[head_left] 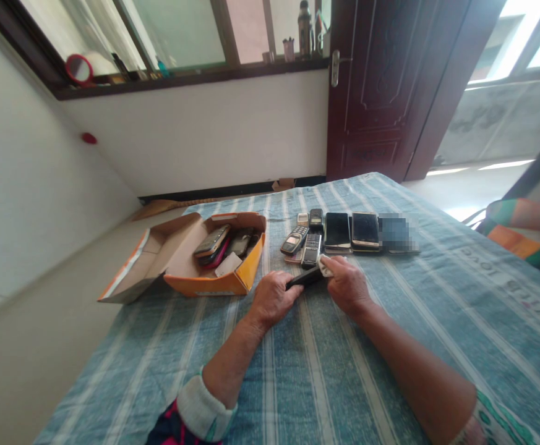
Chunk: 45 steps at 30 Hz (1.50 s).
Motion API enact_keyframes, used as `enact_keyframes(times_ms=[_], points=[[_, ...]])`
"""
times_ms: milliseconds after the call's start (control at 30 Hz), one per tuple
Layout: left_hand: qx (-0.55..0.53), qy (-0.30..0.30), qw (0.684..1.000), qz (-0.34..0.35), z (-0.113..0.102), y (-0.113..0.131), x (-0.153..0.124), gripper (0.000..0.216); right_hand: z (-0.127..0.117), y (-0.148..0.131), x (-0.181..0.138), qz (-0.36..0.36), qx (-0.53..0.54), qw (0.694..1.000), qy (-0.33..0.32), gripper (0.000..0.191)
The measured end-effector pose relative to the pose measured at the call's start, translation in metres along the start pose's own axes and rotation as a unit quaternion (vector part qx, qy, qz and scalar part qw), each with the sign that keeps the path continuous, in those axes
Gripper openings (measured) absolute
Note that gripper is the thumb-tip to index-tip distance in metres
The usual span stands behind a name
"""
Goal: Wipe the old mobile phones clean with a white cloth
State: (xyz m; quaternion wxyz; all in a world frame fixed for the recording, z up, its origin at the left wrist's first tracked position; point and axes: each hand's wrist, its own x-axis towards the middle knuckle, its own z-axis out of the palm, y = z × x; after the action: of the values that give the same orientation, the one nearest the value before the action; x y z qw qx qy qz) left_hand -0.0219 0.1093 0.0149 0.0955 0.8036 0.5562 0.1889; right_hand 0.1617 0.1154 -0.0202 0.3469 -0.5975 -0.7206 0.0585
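Observation:
My left hand (272, 298) is closed around one end of a black mobile phone (307, 278), held just above the striped cloth. In my right hand (347, 285) a white cloth (326, 266) is pinched against the phone's other end. Just beyond lie several keypad phones, among them a silver-black one (312, 248) and a grey one (294, 240). Two dark-screened smartphones, a black one (337, 230) and a gold-edged one (365, 230), lie side by side to their right. The front of the held phone cannot be made out.
An open orange cardboard box (211, 286) with several phones inside stands to the left. The blue striped cloth (292, 383) covers the surface. A blurred item (397, 232) lies right of the smartphones. Another person's blurred arm (524, 216) shows at the right edge.

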Motion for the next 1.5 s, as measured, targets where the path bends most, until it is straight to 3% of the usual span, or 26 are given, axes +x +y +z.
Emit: enact_keyframes(times_ms=[333,767,1100,1367,1500], points=[[-0.017,0.055,0.997,0.046,0.006,-0.002,0.0,0.009,0.006,0.005,0.001,0.025,0.067,0.997,0.025,0.042],[0.01,0.035,0.999,0.04,0.001,0.005,-0.002,0.005,0.011,-0.01,-0.002,0.034,0.303,0.949,0.077,0.028],[-0.075,0.074,0.993,0.044,0.002,0.007,-0.005,0.005,0.006,-0.024,-0.006,-0.035,0.299,0.95,0.079,0.032],[-0.124,0.124,0.984,0.028,0.003,0.007,-0.005,0.009,0.005,-0.018,-0.004,0.03,0.246,0.969,0.007,0.031],[-0.155,0.143,0.977,0.018,0.002,0.008,-0.004,0.012,0.002,-0.018,-0.003,0.064,0.296,0.953,-0.012,0.029]])
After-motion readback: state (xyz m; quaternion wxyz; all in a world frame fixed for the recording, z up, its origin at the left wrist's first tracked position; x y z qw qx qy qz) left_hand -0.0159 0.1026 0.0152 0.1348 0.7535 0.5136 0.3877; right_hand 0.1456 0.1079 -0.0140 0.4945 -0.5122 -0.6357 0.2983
